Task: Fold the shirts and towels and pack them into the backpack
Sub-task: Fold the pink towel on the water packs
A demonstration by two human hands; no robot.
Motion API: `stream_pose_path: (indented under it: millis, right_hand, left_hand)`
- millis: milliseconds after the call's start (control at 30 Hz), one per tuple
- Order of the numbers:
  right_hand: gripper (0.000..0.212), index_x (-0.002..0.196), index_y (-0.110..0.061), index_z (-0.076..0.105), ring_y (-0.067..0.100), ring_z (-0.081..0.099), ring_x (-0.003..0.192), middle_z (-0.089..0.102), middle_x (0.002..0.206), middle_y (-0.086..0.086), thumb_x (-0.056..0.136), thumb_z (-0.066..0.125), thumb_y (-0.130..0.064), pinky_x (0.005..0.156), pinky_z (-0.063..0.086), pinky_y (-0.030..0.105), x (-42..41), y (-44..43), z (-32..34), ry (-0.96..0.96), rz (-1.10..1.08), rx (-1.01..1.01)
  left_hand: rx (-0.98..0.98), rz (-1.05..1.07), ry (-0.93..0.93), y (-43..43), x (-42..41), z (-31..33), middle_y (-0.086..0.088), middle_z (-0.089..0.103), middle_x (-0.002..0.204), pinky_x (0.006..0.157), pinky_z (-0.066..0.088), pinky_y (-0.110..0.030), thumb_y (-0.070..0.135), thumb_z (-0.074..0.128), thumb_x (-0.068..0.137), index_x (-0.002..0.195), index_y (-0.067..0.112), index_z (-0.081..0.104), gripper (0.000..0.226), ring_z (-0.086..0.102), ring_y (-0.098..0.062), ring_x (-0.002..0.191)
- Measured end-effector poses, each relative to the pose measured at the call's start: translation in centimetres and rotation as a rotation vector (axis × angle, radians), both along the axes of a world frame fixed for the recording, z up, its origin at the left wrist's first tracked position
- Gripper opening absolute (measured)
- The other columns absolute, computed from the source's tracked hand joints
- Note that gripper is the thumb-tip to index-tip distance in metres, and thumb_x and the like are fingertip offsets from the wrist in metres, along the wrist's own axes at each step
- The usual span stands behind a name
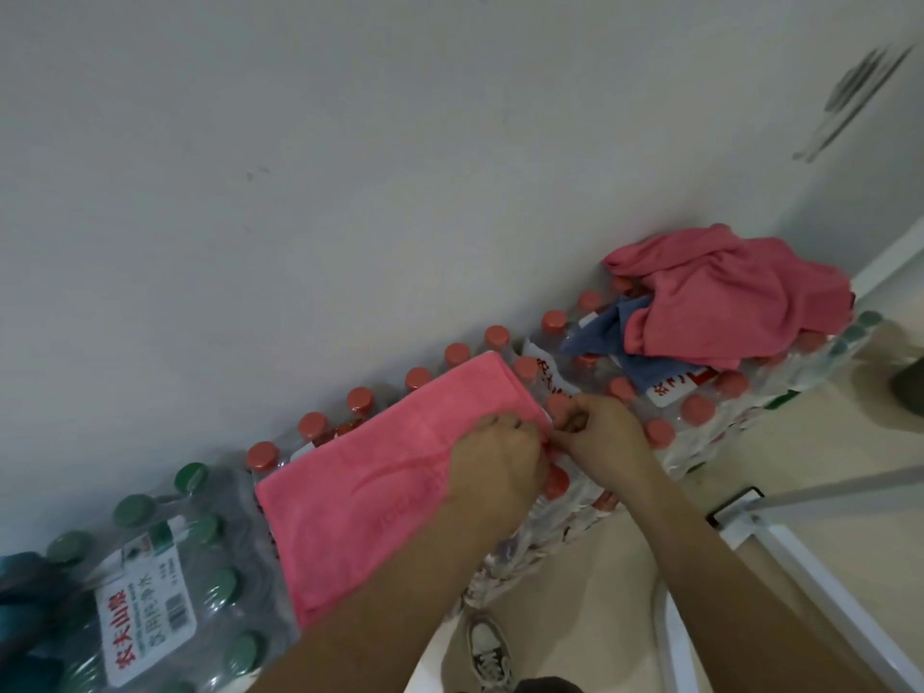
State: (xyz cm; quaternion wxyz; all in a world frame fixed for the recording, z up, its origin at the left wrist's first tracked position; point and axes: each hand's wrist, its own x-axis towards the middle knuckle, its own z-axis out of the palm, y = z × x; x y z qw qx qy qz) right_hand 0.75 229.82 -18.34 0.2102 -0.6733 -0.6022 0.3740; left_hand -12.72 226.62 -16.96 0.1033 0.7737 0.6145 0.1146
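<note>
1. Pink towel (380,472) is laid out flat on top of shrink-wrapped packs of red-capped water bottles (665,407) that sit against the white wall (350,167)
2. Left hand (495,467) rests palm down on the towel's near right edge, fingers curled over the hem
3. Right hand (600,432) is just beside it, thumb and fingertips pinching the towel's right corner, so both hands meet at that edge
4. Further right, a crumpled pink cloth (735,297) sits piled on a blue cloth (605,337), on top of the same bottle packs
5. Green-capped bottle pack (165,582) is at the left, touching the towel's end
6. Can't see any backpack for sure; something dark teal at the far left is too blurry to tell
</note>
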Motion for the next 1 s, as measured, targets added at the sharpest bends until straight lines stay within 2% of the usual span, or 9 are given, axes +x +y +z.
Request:
stream_pose_path:
  millis: [133,200,333,433,500,567,733,867,1000]
  right_hand:
    - [0.022,0.062,-0.022,0.063,0.015,0.063,0.069,0.067,0.068,-0.004,0.075,0.075,-0.008,0.066,0.051,0.030,0.2,0.0,0.0,-0.024,0.063,-0.010]
    - [0.022,0.062,-0.022,0.066,0.015,0.063,0.068,0.069,0.069,-0.002,0.075,0.076,-0.007,0.066,0.052,0.030,0.3,0.0,0.1,-0.016,0.089,-0.015]
    - [0.033,0.051,-0.022,0.058,0.013,0.053,0.055,0.058,0.054,-0.004,0.075,0.067,-0.001,0.061,0.047,0.033,0.7,0.2,0.0,-0.016,0.146,-0.023]
    - [0.027,0.056,-0.004,0.055,0.017,0.047,0.053,0.053,0.054,0.010,0.083,0.054,-0.002,0.056,0.042,0.038,1.1,0.7,0.0,-0.008,0.146,-0.070]
    - [0.038,0.053,-0.011,0.039,0.011,0.032,0.046,0.036,0.049,0.003,0.088,0.053,-0.011,0.052,0.029,0.032,1.0,0.9,0.3,0.070,0.105,-0.101]
    - [0.043,0.056,-0.016,0.034,0.011,0.029,0.049,0.031,0.052,0.000,0.090,0.059,-0.026,0.052,0.025,0.029,0.7,1.0,0.5,0.057,0.133,-0.089]
    - [0.042,0.058,-0.017,0.035,0.015,0.039,0.050,0.041,0.053,0.000,0.090,0.060,-0.025,0.050,0.031,0.030,-0.2,0.2,0.0,-0.174,0.147,0.034]
    - [0.032,0.067,-0.018,0.039,0.015,0.047,0.056,0.049,0.060,0.000,0.093,0.054,-0.027,0.048,0.030,0.028,-0.8,-0.6,-0.3,-0.312,0.150,0.120]
    - [0.023,0.074,-0.017,0.046,0.011,0.044,0.057,0.048,0.063,-0.004,0.094,0.054,-0.026,0.047,0.025,0.025,-0.9,-1.1,-0.5,-0.345,0.132,0.209]
  left_hand:
    - [-0.028,0.162,-0.341,0.6,-0.8,0.7,0.001,0.063,0.068,0.056,0.041,-0.034,0.023,0.057,0.084,0.069,0.015,0.063,0.018,0.056,-0.016,0.061]
    - [0.024,0.178,-0.396,0.9,-0.9,0.5,0.001,0.065,0.067,0.057,0.046,-0.034,0.021,0.059,0.082,0.070,0.016,0.068,0.015,0.057,-0.015,0.061]
    - [0.054,-0.023,-0.173,0.6,0.1,-1.5,0.001,0.062,0.066,0.047,0.046,-0.026,0.028,0.049,0.077,0.073,0.018,0.072,0.025,0.058,-0.020,0.059]
    - [0.114,-0.115,-0.056,0.4,-0.1,-2.7,0.004,0.059,0.064,0.047,0.040,-0.022,0.024,0.074,0.069,0.074,0.019,0.073,0.008,0.057,-0.020,0.059]
    - [0.125,-0.160,-0.024,0.3,-0.3,-3.0,0.004,0.060,0.068,0.048,0.040,-0.022,0.019,0.084,0.060,0.076,0.019,0.073,0.019,0.056,-0.018,0.061]
    - [0.135,-0.222,-0.012,0.0,-0.6,-3.0,0.002,0.060,0.073,0.052,0.043,-0.025,0.012,0.083,0.057,0.080,0.016,0.072,0.026,0.055,-0.019,0.065]
    - [0.050,-0.199,0.035,-2.2,-2.5,-2.0,0.003,0.057,0.088,0.065,0.048,-0.027,0.015,0.080,0.045,0.108,0.022,0.064,0.065,0.055,-0.017,0.080]
    - [-0.010,-0.109,0.048,-5.7,-6.2,-1.6,0.001,0.058,0.095,0.061,0.050,-0.025,0.014,0.081,0.043,0.113,0.026,0.059,0.074,0.059,-0.017,0.082]
    - [-0.126,-0.132,0.072,-9.2,-9.5,-1.0,0.006,0.058,0.110,0.078,0.049,-0.021,0.023,0.082,0.051,0.128,0.030,0.050,0.083,0.058,-0.011,0.094]
